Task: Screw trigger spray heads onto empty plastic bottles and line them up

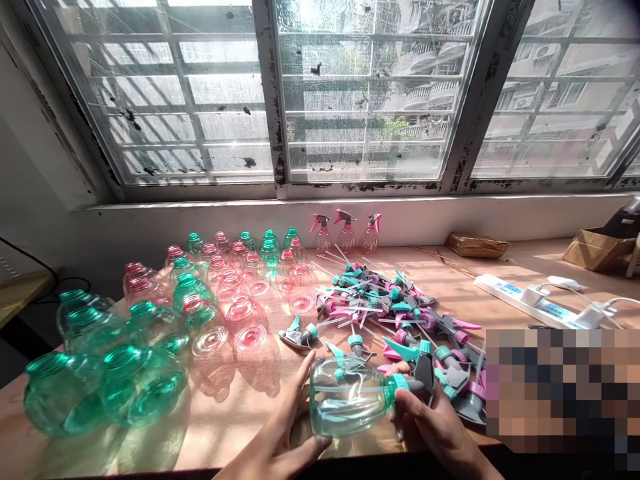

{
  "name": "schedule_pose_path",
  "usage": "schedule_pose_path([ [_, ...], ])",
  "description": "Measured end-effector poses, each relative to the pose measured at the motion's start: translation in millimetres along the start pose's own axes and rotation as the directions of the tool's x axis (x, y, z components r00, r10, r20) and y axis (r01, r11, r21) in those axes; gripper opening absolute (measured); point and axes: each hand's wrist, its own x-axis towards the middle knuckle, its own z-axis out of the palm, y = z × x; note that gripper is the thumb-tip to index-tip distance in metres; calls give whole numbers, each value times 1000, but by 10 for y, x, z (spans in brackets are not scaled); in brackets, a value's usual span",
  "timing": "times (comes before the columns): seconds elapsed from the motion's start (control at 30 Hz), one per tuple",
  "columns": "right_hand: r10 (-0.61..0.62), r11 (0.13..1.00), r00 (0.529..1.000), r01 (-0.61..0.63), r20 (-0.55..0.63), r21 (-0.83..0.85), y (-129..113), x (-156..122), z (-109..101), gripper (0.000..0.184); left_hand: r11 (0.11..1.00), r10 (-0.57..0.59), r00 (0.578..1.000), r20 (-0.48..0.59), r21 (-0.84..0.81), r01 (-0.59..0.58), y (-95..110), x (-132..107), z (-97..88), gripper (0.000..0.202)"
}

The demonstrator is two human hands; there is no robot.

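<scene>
A clear green plastic spray bottle (345, 397) lies on its side near the table's front edge. My left hand (280, 433) cups its base with fingers wrapped round it. My right hand (433, 427) grips the teal and grey trigger sprayer head (417, 381) at the bottle's neck. A dip tube shows inside the bottle. Just behind the hands lies a heap of loose pink, teal and grey trigger heads (395, 307).
Several empty green bottles (120, 373) and pink bottles (240, 287) stand on the left of the wooden table (250, 413). Three pink bottles with sprayers fitted (345, 233) stand by the sill. A white power strip (540, 303) and cardboard boxes (595, 250) sit at right.
</scene>
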Motion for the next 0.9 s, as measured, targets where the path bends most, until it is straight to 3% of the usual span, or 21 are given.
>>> schedule_pose_path([
  [0.23,-27,1000,999,28,47,-14,32,18,-38,51,1000,-13,999,-33,-4,13,-18,-12,-12,95],
  [0.43,-29,998,996,33,81,-50,4,17,-41,45,990,-109,989,-98,77,117,55,-28,-48,77],
  [0.67,6,1000,998,-4,70,-29,10,37,-49,47,998,-20,999,-30,-54,18,-40,-19,6,82],
  [0.9,51,998,995,-49,82,-26,13,32,-46,49,998,55,995,-87,39,-52,-26,54,15,84],
])
